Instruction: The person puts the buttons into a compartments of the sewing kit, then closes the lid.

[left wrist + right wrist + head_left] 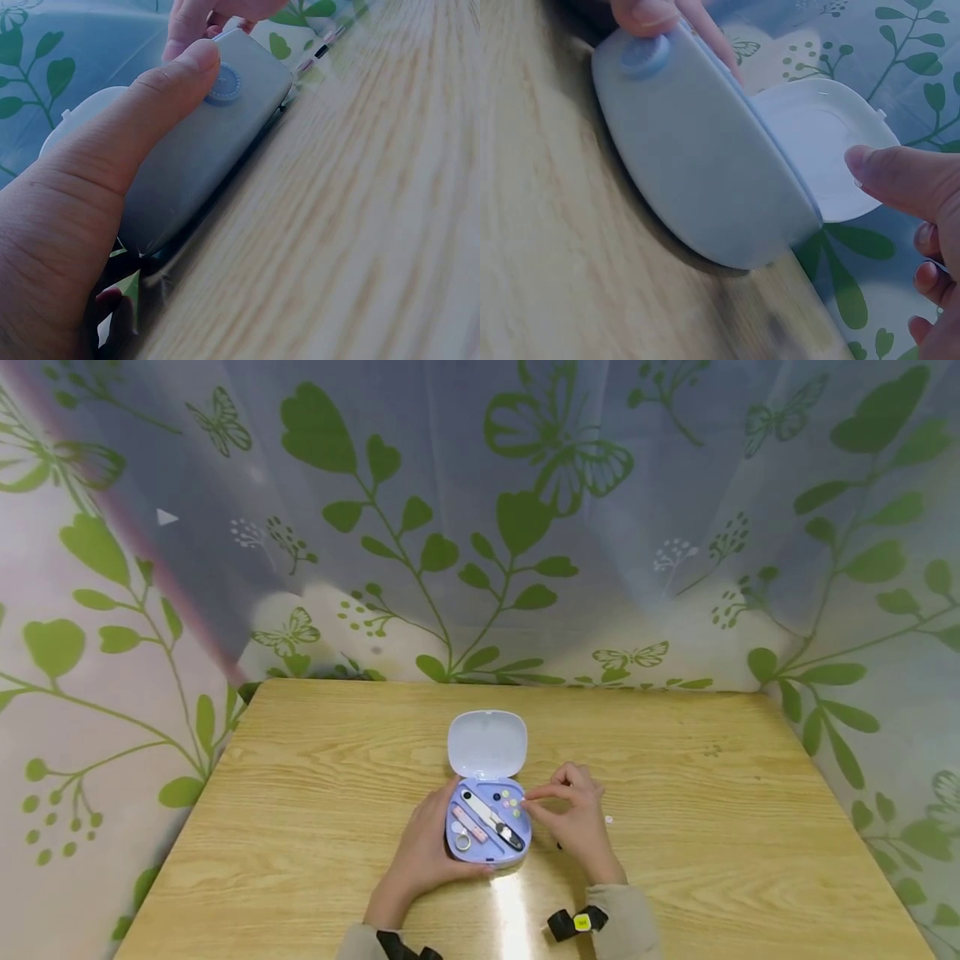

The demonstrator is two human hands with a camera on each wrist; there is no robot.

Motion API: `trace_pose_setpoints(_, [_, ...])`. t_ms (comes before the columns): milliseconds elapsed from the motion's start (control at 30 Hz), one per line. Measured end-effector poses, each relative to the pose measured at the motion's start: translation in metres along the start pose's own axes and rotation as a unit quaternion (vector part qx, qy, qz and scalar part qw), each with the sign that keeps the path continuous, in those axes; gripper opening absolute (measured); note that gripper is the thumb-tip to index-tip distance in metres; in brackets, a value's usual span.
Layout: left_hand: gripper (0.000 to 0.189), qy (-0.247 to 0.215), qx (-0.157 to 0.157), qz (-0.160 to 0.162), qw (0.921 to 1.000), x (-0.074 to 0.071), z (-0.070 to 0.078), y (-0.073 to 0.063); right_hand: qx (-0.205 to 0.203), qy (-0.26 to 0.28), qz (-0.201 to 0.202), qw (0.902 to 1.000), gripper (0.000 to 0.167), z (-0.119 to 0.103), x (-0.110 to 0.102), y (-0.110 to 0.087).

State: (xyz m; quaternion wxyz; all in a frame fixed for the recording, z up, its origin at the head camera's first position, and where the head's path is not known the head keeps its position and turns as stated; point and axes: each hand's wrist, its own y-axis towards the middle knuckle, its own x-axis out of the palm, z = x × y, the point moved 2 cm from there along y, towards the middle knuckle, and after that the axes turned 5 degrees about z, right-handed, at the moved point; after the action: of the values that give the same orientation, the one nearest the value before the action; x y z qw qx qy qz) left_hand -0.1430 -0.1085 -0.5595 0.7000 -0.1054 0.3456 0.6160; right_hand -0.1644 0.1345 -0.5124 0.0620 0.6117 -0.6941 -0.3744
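A lavender sewing-kit box (pixel 489 862) stands on the table with its white lid (pixel 487 743) raised at the back. My left hand (pixel 427 843) grips its left side, thumb along the front beside the round blue catch (pixel 225 84). Inside lie a long white-and-black tool (pixel 491 820), a pink strip (pixel 469 824), a metal ring (pixel 463 842) and several small yellowish buttons (pixel 513 802) with a dark button (pixel 497 797). Over the box's right edge, my right hand (pixel 573 814) pinches a tiny white button (pixel 858 184), mostly hidden by the thumb.
On the wooden table (pixel 712 827), a small white button (pixel 608 819) lies right of my right hand, and a small dark piece (pixel 559 846) lies near its wrist. A leaf-patterned curtain (pixel 465 568) hangs behind the table's far edge.
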Motion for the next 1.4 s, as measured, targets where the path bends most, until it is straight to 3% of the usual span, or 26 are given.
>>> trace_pose_setpoints(200, [0.137,0.005,0.006,0.005,1.0000,0.000,0.000,0.000,0.007,0.005,-0.018,0.9998,0.019,-0.002,0.004,-0.004])
trace_pose_setpoints(633, [0.137,0.000,0.000,0.003,1.0000,-0.001,0.000,0.000,0.071,-0.041,-0.109,0.9906,0.017,-0.009,0.002,-0.008])
trace_pose_setpoints(967, [0.137,0.004,0.005,0.006,1.0000,-0.001,0.001,-0.002,0.111,-0.095,-0.129,0.9808,0.018,-0.016,0.002,-0.003])
trace_pose_setpoints(1233, [0.137,0.002,0.005,0.005,1.0000,-0.002,0.001,-0.002,0.086,-0.132,-0.142,0.9772,0.020,-0.020,0.005,0.002])
trace_pose_setpoints(1400, [0.137,0.003,0.002,-0.001,1.0000,-0.001,0.002,-0.002,0.100,-0.137,-0.142,0.9752,0.020,-0.018,0.006,0.001])
